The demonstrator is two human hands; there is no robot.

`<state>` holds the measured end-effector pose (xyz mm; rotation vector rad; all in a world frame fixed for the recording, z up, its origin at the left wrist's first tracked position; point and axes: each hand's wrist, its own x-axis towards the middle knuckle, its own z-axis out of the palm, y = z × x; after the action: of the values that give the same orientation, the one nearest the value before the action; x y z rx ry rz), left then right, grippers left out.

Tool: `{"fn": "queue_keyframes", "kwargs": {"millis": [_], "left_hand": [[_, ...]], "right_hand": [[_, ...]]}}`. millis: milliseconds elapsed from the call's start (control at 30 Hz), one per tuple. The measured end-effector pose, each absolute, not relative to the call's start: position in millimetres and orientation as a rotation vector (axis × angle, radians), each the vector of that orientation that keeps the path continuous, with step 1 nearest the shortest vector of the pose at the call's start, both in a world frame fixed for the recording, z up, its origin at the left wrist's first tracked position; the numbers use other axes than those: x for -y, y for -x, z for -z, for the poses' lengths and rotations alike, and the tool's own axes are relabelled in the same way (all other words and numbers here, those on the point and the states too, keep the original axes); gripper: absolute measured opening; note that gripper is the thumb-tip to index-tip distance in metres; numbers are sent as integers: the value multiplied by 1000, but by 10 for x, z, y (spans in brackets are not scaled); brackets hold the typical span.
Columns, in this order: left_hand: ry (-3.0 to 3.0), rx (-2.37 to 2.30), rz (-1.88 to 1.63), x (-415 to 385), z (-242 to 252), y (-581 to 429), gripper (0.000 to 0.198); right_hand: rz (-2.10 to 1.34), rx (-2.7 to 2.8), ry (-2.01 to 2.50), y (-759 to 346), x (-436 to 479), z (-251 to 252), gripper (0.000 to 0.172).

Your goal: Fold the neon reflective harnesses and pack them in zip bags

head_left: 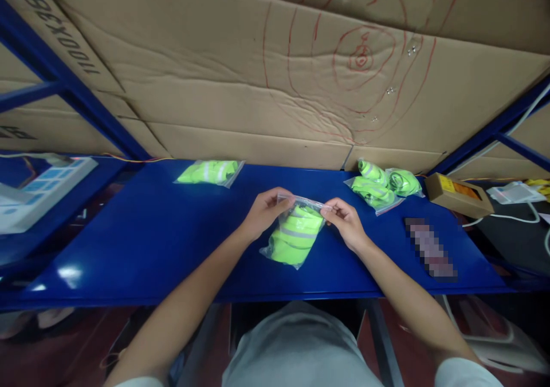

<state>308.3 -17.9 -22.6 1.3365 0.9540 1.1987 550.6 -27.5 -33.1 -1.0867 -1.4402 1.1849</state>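
- Left: a bagged bundle (208,173) is being seen near the back of the blue table (141,238).
- Left hand (270,210): one top corner of the clear bag (298,232) is being pinched between thumb and fingers.
- Centre: the bag, with yellow-green cloth (289,251) inside, is being held upright between both hands, near the table's front edge.
- Right hand (344,221): the opposite top corner is being gripped by thumb and fingertips.
- Handling, judged: the top strip is best being kept straight by even tension, cloth being kept below it.
- Unclear: both gripped corners are being partly covered by fingers; whether the strip is being pressed shut cannot be told.
- Right: further bagged bundles (378,191) are being overlapped by one another; a flat object (431,248) is being masked by pixelation.
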Motion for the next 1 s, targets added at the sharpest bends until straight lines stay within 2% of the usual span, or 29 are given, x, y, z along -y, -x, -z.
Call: {"fn": "queue_keyframes", "kwargs": {"millis": [467, 600, 733, 833, 1000], "left_hand": [[-1119, -1074, -1068, 187, 187, -3111, 42], [-1123, -1247, -1077, 420, 139, -2922, 37], [-1460, -1368, -998, 573, 18, -2516, 29], [-1714, -1388, -823, 486, -115, -2279, 29], [-1964, -1471, -726, 357, -162, -2337, 29]], "right_hand": [[-1461, 1398, 1137, -5484, 188, 431, 40], [-1327, 1710, 1188, -5768, 356, 224, 43], [-1097, 2022, 1222, -6285, 349, 25, 48], [-942, 1911, 1308, -6572, 193, -50, 32], [-916, 1851, 1312, -6572, 136, -95, 33]]}}
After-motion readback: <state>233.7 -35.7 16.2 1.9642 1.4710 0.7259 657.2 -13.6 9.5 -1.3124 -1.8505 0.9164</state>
